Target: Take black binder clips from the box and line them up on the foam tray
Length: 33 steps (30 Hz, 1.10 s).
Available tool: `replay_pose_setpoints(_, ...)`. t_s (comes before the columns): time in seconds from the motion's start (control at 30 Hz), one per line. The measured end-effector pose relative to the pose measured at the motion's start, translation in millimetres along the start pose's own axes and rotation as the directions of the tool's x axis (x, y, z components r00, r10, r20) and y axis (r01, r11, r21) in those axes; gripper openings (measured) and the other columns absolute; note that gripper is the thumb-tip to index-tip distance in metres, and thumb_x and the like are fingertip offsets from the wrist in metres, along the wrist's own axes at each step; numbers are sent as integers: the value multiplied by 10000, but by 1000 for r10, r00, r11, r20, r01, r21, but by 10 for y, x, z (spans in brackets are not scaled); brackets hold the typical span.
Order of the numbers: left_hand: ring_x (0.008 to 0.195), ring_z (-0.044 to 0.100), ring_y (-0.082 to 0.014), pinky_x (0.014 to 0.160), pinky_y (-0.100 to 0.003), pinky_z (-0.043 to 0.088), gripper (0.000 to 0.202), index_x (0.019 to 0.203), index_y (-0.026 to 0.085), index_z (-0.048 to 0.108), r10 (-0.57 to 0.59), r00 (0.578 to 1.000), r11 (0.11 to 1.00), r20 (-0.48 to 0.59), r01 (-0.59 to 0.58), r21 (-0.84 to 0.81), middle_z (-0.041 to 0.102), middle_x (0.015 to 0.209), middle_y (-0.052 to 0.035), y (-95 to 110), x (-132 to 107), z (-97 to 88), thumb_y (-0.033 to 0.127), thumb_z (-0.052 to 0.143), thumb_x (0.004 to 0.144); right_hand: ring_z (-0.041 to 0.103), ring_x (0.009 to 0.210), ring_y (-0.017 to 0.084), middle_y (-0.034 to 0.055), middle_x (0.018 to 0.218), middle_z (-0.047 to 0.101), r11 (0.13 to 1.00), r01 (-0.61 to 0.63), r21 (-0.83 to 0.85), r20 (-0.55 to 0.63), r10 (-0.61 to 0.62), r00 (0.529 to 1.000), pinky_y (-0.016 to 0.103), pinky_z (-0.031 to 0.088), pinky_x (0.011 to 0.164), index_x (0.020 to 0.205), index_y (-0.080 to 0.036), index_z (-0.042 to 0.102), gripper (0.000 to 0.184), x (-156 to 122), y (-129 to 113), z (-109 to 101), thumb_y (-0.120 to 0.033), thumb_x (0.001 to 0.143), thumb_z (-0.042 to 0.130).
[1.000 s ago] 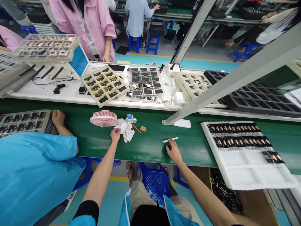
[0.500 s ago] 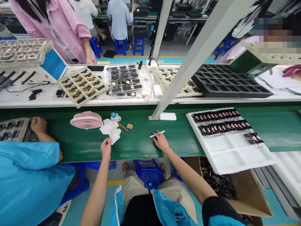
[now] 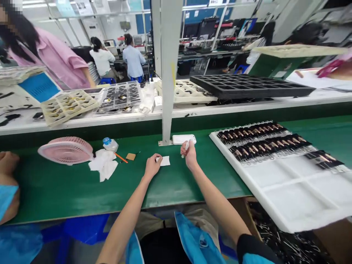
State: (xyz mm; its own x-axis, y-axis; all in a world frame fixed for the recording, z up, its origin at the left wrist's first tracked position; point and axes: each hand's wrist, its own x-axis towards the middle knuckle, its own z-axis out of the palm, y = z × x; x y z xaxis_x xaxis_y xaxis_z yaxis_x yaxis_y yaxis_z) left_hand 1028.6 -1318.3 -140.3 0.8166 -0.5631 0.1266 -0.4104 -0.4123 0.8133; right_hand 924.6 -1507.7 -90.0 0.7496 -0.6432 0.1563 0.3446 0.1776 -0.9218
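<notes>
My left hand [image 3: 152, 165] rests on the green bench and pinches the left edge of a small white slip of paper [image 3: 165, 161], which lies flat. To its right, my right hand [image 3: 189, 154] is closed around a slim white pen [image 3: 187, 145], held upright just above the bench. Most of the pen is hidden by the fingers. A white rectangular case [image 3: 177, 139] lies right behind that hand. Crumpled white papers [image 3: 106, 165] sit left of my left hand, beside an orange stick [image 3: 121, 158] and a small tan square [image 3: 130, 156].
A pink fan [image 3: 66, 149] and a small blue-capped bottle [image 3: 110, 144] stand at left. A white post [image 3: 167, 73] rises from the bench. At right a white foam tray [image 3: 271, 187] holds rows of black parts. A co-worker's hand [image 3: 8, 163] is at far left.
My left hand has moved right from the crumpled papers with a slip of paper. My right hand has lifted the white pen off the bench. The head view has tilted up.
</notes>
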Motion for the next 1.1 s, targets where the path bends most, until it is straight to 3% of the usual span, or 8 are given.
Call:
replay_pose_setpoints(0.13, 884, 614, -235, 833, -342, 459, 144, 887, 214, 709, 183, 981, 968, 60, -190, 166, 688, 898, -60, -110, 306, 164, 292, 589, 885, 104, 432, 112, -62, 508, 147, 890, -91, 447, 6, 99, 995, 228, 147, 389, 598, -223, 295, 569, 284, 28, -127, -663, 940, 404)
replay_pose_setpoints(0.37, 871, 602, -224, 808, -338, 481, 230, 1071, 202, 675, 209, 977, 957, 42, -213, 195, 655, 945, -67, -107, 345, 138, 322, 596, 891, 114, 403, 87, -67, 519, 183, 798, -112, 592, -32, 162, 986, 211, 155, 346, 614, -221, 262, 584, 346, 110, -309, -676, 923, 459)
replay_pose_setpoints(0.5, 1010, 580, -245, 920, -371, 466, 284, 1130, 223, 682, 262, 954, 934, 146, -289, 209, 654, 1077, -80, -131, 279, -56, 368, 606, 898, 184, 396, 66, -51, 583, 296, 832, -161, 530, -72, 234, 970, 198, 164, 331, 643, -216, 207, 630, 391, 255, -338, -608, 886, 636)
replay_pose_setpoints(0.63, 1239, 481, -307, 1068, -449, 374, 321, 1157, 270, 711, 309, 913, 875, 267, -383, 296, 628, 1220, -82, -164, 233, -210, 416, 650, 877, 444, 476, 140, 18, 582, 460, 839, -275, 470, -25, 324, 946, 232, 369, 401, 646, -208, 414, 459, 390, 356, -323, -539, 959, 470)
replay_pose_setpoints(0.73, 1295, 432, -329, 1096, -482, 336, 327, 1146, 298, 724, 298, 921, 863, 251, -372, 342, 602, 1281, -81, -167, 204, -218, 456, 665, 867, 375, 378, 141, 17, 511, 462, 880, -350, 322, 79, 343, 936, 237, 276, 341, 778, -157, 604, 563, 333, 391, -259, -630, 965, 361)
replay_pose_setpoints(0.83, 1297, 423, -339, 1101, -495, 319, 327, 1110, 302, 730, 284, 938, 874, 199, -339, 349, 592, 1291, -84, -170, 181, -168, 490, 688, 846, 435, 365, 152, 44, 557, 545, 917, -354, 186, 178, 322, 930, 244, 276, 320, 833, -133, 633, 618, 254, 442, -153, -734, 886, 495)
replay_pose_setpoints(0.97, 1284, 424, -352, 1076, -502, 329, 357, 1082, 293, 719, 262, 958, 891, 116, -286, 353, 585, 1283, -95, -169, 153, -108, 512, 735, 800, 463, 397, 125, -47, 516, 475, 972, -201, 119, 177, 178, 968, 207, 336, 360, 752, -198, 511, 454, 153, 557, -17, -517, 746, 834)
replay_pose_setpoints(1.1, 1286, 423, -338, 1069, -497, 333, 377, 1085, 284, 707, 218, 969, 883, 116, -246, 399, 577, 1300, -89, -137, 132, -108, 522, 742, 794, 496, 390, 137, -48, 532, 538, 986, -159, -48, 251, 166, 954, 205, 359, 351, 822, -211, 544, 369, 115, 632, 72, -451, 762, 818)
